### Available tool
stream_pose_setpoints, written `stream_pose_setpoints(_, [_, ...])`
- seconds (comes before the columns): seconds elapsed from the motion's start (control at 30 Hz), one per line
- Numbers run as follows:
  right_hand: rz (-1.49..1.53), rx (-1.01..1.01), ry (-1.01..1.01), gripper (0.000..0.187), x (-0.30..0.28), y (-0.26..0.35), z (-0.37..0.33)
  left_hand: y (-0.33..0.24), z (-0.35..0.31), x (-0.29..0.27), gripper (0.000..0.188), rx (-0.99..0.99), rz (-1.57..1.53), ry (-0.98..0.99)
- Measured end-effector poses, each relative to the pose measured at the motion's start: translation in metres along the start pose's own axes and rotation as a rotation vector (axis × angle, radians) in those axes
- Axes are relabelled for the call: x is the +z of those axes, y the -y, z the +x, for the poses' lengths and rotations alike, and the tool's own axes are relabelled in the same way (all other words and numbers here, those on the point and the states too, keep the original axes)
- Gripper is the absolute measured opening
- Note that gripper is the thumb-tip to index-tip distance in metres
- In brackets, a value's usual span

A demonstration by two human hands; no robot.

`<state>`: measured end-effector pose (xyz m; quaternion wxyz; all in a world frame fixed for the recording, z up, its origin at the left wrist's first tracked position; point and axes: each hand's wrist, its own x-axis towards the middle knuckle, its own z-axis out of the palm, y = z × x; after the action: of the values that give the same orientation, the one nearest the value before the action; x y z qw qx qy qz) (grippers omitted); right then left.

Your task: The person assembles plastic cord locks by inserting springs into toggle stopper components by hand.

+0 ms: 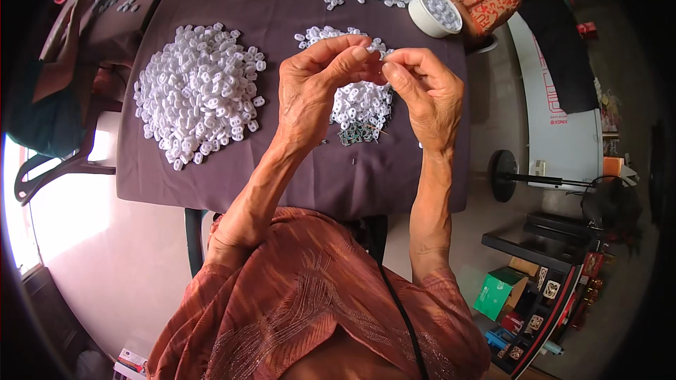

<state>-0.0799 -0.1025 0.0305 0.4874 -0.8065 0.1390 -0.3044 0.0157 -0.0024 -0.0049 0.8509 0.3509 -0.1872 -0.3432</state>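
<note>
- Head view, around the picture's centre: left hand (308, 83), eleven o'clock, thumb and forefinger pinching a small white piece (378, 47) near twelve.
- Right hand (432, 98), two o'clock, thumb and forefinger drawn together beside it; I cannot tell what they grip.
- Large white pile (199, 95), ten o'clock.
- Dark green pieces (358, 134), twelve o'clock.
- White tub (424, 22), one o'clock.

Tiny whitish piece (378, 47) is up at the left hand's (308, 74) fingertips, mostly covered, so can't really tell its shape or tilt. Below it there's a loose, jumbled heap of small rounded white pieces (360, 104), with dark green bits (359, 134) scattered along its near edge.
</note>
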Motion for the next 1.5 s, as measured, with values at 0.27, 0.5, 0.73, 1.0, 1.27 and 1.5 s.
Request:
stream_pose_setpoints(0.27, [0.086,0.017,-0.075,0.012,0.018,-0.011,-0.006,0.013,0.003,-0.006,0.021,-0.008,-0.122,-0.064])
stream_pose_setpoints(0.5, [-0.035,0.04,-0.16,0.012,0.024,-0.015,-0.005,0.013,0.002,-0.001,0.015,-0.098,-0.253,-0.076])
stream_pose_setpoints(0.73, [0.112,0.109,-0.113,0.014,0.016,-0.025,-0.005,0.018,0.005,-0.007,0.015,-0.159,-0.141,-0.034])
stream_pose_setpoints(1.0, [0.066,0.137,0.072,0.015,0.003,-0.02,0.003,0.006,0.012,-0.023,0.018,-0.082,0.129,0.054])
stream_pose_setpoints(1.27, [-0.354,0.142,0.215,0.008,0.023,-0.117,-0.025,-0.01,0.013,-0.03,0.018,-0.037,0.05,-0.033])
stream_pose_setpoints(1.5, [-0.571,-0.213,0.269,0.013,0.051,-0.142,-0.031,-0.012,0.015,-0.032,0.018,-0.028,0.004,-0.073])
